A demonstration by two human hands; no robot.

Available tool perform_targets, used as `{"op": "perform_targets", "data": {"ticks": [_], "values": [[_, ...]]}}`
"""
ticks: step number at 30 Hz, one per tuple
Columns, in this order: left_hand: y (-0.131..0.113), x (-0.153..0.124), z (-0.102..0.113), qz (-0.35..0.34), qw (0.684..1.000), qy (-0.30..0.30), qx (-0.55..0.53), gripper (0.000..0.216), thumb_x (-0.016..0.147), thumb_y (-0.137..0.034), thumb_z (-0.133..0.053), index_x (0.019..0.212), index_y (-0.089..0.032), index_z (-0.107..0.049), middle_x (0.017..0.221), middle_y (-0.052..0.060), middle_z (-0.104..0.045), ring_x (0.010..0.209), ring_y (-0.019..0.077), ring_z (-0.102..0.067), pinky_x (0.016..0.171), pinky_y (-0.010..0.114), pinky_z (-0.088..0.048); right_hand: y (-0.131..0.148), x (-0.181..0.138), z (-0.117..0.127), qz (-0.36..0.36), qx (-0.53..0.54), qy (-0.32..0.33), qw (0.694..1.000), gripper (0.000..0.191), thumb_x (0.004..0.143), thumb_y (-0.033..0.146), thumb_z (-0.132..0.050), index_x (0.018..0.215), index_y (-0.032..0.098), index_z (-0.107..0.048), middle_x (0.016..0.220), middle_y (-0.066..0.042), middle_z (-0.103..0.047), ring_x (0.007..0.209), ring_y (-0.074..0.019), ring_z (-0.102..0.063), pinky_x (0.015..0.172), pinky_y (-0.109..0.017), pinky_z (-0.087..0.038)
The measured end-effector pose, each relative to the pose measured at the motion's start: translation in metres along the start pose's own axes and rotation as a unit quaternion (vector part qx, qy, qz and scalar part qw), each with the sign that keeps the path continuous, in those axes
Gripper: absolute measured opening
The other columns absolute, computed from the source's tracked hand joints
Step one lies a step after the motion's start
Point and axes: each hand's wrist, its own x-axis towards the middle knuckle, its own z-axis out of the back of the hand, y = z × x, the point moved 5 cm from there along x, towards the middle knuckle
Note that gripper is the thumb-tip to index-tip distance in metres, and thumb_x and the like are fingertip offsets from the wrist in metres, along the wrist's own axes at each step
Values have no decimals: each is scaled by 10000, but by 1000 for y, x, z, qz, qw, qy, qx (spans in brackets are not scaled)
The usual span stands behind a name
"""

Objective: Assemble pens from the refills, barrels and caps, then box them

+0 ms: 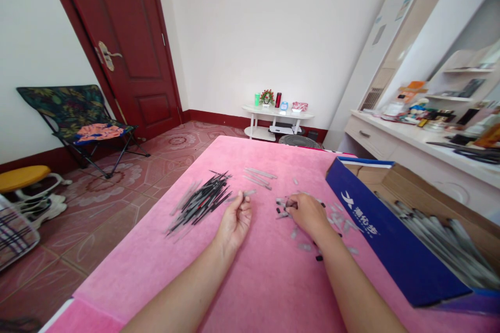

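Observation:
My left hand (236, 220) rests on the pink table cover (164, 265), fingers curled around a clear pen barrel (247, 193) that sticks out past the thumb. A heap of black pen refills (201, 202) lies just left of it. My right hand (307, 213) is palm down over a scatter of small pen caps and tips (336, 218), fingertips pinched on a small dark piece (288, 203). Several clear barrels (258, 177) lie beyond both hands.
A blue cardboard box (386, 239) holding several assembled pens (449, 244) stands at the right. Beyond are a white dresser (410, 151), a small white table (277, 114), a red door (128, 41), a folding chair (78, 114) and a yellow stool (23, 177).

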Motion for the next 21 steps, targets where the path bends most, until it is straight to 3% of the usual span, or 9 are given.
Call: {"op": "perform_targets", "data": {"ticks": [8, 12, 16, 19, 21], "values": [[0, 0, 0, -3, 1000, 6, -2, 143, 830, -139, -446, 726, -81, -524, 646, 29, -517, 426, 2, -423, 360, 79, -358, 10, -5, -2, -9, -73, -46, 996, 104, 650, 230, -532, 691, 239, -627, 764, -36, -625, 709, -194, -573, 551, -266, -311], [0, 1, 0, -3, 1000, 6, -2, 153, 834, -138, -437, 724, -82, -527, 640, 29, -520, 424, 3, -424, 359, 80, -360, 7, -3, -1, -12, -27, -60, 998, 87, 656, 241, -537, 679, 217, -617, 766, -49, -626, 720, -193, -569, 565, -268, -334], [1, 2, 2, -7, 1000, 3, 21, 153, 827, -132, -449, 711, -82, -535, 625, 28, -529, 418, 6, -426, 360, 84, -364, 2, 4, 7, -3, 180, -45, 983, 71, 651, 205, -528, 664, 181, -594, 679, -43, -620, 657, -159, -565, 573, -253, -375], [3, 1, 3, -20, 998, 6, 61, 92, 790, -132, -515, 724, -79, -551, 627, 27, -545, 424, 10, -434, 371, 90, -374, 12, 5, 11, 30, 396, 21, 918, 89, 626, 223, -566, 677, 151, -565, 636, -31, -602, 572, -129, -546, 539, -238, -401], [3, 0, 1, -38, 995, 17, 94, 60, 756, -136, -565, 741, -78, -565, 635, 27, -559, 435, 11, -443, 381, 89, -377, 23, 2, 14, 43, 480, 56, 875, 145, 596, 237, -606, 698, 143, -564, 636, -19, -594, 548, -115, -532, 524, -233, -406]]}}
